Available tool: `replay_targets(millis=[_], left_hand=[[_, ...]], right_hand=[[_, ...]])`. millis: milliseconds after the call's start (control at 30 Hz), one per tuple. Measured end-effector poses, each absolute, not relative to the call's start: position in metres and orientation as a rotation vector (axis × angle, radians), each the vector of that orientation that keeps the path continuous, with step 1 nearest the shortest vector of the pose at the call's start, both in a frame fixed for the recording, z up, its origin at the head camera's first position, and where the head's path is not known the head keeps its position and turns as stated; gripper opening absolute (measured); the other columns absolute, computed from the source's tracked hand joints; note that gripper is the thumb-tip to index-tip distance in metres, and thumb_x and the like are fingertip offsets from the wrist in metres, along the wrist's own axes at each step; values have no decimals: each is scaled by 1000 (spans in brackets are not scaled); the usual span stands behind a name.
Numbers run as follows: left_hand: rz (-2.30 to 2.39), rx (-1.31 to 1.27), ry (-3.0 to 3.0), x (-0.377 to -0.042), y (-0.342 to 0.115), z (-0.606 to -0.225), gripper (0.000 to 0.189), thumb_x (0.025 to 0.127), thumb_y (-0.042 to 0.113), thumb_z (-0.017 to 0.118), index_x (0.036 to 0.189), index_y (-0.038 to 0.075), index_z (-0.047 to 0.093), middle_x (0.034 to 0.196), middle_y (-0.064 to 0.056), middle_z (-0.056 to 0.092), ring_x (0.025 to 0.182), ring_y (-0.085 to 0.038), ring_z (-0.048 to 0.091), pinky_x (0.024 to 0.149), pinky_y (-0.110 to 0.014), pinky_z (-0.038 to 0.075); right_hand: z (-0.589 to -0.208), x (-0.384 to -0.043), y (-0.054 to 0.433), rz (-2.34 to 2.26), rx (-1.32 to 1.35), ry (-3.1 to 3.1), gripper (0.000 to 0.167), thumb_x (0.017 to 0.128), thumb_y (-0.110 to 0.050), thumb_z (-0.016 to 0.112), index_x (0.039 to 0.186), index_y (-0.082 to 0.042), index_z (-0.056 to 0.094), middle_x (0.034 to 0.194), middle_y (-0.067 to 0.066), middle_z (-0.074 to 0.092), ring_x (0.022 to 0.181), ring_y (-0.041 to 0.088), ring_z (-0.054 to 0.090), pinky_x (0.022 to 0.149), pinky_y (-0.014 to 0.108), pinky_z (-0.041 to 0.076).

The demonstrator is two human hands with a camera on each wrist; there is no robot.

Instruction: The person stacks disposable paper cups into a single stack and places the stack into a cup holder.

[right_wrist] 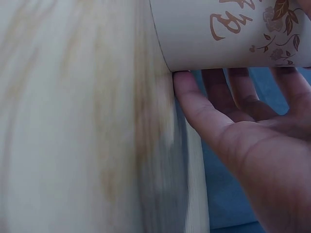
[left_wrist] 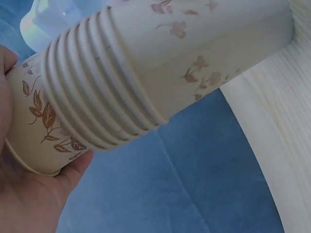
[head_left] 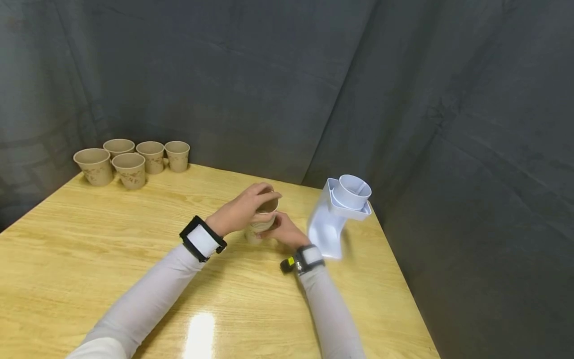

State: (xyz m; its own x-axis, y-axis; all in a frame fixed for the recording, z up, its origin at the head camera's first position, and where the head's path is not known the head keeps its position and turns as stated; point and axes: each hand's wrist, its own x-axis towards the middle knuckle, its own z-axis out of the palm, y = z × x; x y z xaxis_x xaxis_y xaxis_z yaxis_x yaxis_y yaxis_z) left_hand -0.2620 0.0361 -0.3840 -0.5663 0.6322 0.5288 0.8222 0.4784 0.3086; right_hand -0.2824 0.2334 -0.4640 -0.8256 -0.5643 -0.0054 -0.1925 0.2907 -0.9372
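Observation:
A stack of beige paper cups [head_left: 253, 238] with brown leaf and flower prints stands on the table, several rims nested together. My left hand [head_left: 242, 209] grips its topmost paper cup [left_wrist: 46, 111] near the rim, thumb on one side and fingers on the other. That cup sits partly raised out of the stack, its lower end still inside the rims. Lower down, my right hand [head_left: 287, 232] holds the stack's side. In the right wrist view the thumb [right_wrist: 197, 99] lies against the cup wall near the tabletop, and the other fingertips are hidden behind the cup.
Several separate paper cups [head_left: 129, 172] stand upright at the table's back left corner. A white plastic stand [head_left: 325, 227] with a round collar on top is just right of my right hand. Dark cloth [head_left: 251, 89] hangs behind the wooden table [head_left: 157, 249].

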Motion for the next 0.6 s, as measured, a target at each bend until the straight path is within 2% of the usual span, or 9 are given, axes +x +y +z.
replay_targets(millis=[200, 467, 600], left_hand=[[-768, -1190, -2433, -264, 39, -392, 46, 90, 28, 69, 132, 12, 58, 128, -12, 52, 116, -25, 51, 95, -37, 50], [-591, -1139, -2544, -263, 48, -407, 47, 94, 35, 61, 133, 10, 54, 119, -11, 55, 106, -25, 54, 94, -38, 49], [-581, -1109, -2535, -261, 50, -408, 45, 96, 34, 57, 132, 8, 54, 120, -12, 54, 105, -26, 53, 94, -40, 48]], right_hand=[[-464, -282, 232, -1531, -695, 2245, 44, 78, -16, 80, 118, -14, 62, 116, 3, 69, 105, 18, 64, 95, 34, 50], [-463, -282, 231, -1465, -666, 2291, 49, 77, -22, 81, 122, -21, 62, 120, -4, 66, 110, 16, 61, 99, 36, 47], [-463, -281, 231, -1460, -663, 2299, 46, 77, -21, 81, 120, -20, 64, 117, -2, 68, 107, 18, 63, 97, 36, 48]])
